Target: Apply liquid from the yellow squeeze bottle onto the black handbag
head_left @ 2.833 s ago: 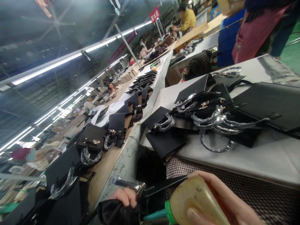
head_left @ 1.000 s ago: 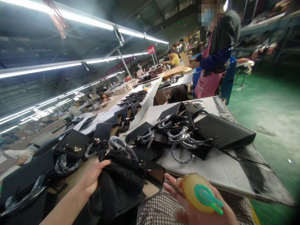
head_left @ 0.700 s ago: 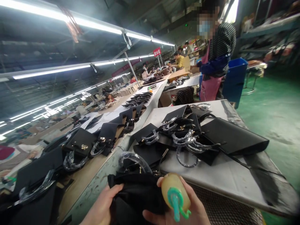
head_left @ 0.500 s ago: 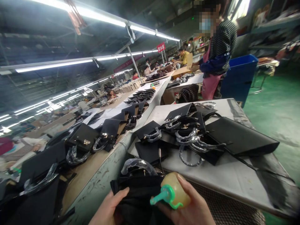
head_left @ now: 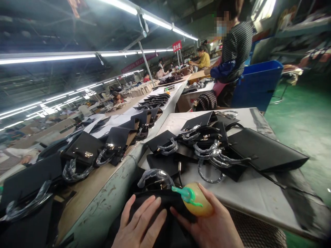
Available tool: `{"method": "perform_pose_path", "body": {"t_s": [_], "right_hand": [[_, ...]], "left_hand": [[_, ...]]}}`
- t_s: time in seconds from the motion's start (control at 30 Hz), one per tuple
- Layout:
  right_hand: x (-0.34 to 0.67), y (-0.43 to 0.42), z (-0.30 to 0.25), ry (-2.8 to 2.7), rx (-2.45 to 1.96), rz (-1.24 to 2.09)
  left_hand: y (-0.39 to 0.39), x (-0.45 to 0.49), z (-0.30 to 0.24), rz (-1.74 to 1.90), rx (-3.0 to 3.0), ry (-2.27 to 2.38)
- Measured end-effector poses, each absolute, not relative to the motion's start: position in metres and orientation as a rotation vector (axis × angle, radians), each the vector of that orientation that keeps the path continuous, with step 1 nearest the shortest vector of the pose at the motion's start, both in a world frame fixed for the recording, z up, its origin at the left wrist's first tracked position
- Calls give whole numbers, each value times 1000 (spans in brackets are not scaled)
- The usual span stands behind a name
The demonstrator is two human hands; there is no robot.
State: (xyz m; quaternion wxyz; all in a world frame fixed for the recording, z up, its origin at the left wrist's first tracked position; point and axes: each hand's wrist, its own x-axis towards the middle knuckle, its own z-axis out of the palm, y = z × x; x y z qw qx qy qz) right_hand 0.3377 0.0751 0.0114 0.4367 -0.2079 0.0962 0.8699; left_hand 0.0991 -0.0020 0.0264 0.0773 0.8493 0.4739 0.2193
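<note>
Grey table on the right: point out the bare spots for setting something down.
The grey table is bare along its near edge, between the pile of black handbags with plastic-wrapped handles and the checked cloth. Its far left corner is bare too. The middle is crowded, and the large flat black bag fills the right.

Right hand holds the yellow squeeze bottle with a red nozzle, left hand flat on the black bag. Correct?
Not quite: the nozzle is green, not red. The head view shows the right hand holding the yellow squeeze bottle with its green nozzle pointing left, and the left hand flat on the black bag.
</note>
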Motion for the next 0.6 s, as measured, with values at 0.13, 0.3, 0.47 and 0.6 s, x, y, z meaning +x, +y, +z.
{"method": "perform_pose_path", "body": {"t_s": [0.13,0.3,0.47,0.6], "right_hand": [[334,75,7,278,-419,2230],[337,75,8,268,-352,2240],[338,75,1,314,-159,2413],[348,76,-5,236,-162,2409]], "left_hand": [[33,102,2,609,2682,1342],[48,98,-12,659,2585,1399],[57,98,4,591,2178,1367],[65,89,22,464,1873,1350]]}}
